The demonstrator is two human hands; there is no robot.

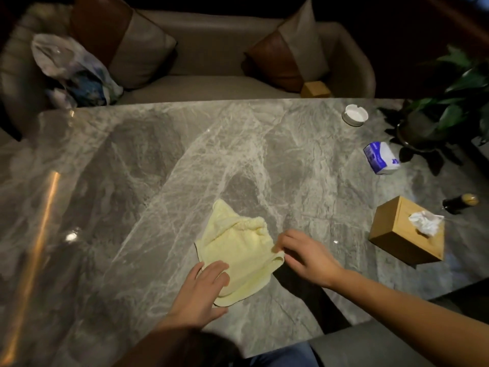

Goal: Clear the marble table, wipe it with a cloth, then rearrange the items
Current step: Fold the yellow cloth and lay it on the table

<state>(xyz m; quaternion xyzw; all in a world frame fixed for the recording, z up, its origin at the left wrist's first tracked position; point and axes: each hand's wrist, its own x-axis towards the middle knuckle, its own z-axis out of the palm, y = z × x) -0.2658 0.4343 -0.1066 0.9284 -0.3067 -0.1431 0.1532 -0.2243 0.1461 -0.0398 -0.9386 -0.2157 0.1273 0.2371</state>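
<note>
Left hand lies flat, fingers spread, pinning the near corner of the yellow cloth while the right hand pinches its right edge, seemingly to fold it. The grey marble table is bare mid-surface; wooden tissue box, tissue packet, ashtray crowd the right end, sofa beyond.

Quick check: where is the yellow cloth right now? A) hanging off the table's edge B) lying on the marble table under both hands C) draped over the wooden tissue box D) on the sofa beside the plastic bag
B: the yellow cloth lies crumpled on the marble table, left hand pressing one corner, right hand pinching another.
</note>
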